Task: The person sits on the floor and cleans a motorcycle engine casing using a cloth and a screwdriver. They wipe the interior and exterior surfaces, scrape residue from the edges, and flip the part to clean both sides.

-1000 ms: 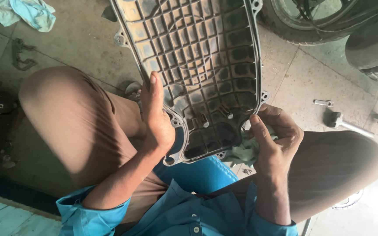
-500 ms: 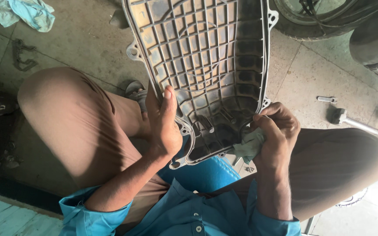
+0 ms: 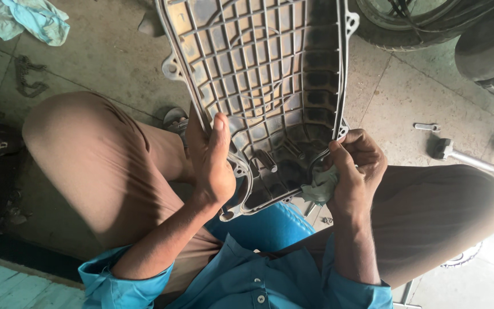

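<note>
left hand (image 3: 212,163) grips ribbed panel (image 3: 264,74) edge, top cut off; right hand (image 3: 355,171) clamps half-hidden rag (image 3: 318,189).

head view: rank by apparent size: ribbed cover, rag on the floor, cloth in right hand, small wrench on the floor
1. ribbed cover, by far the largest.
2. rag on the floor, partly cut off at the frame edge.
3. cloth in the right hand, partly hidden, so unsure.
4. small wrench, farther from the camera.

Soft daylight — glare bottom right, dim left edge.
</note>
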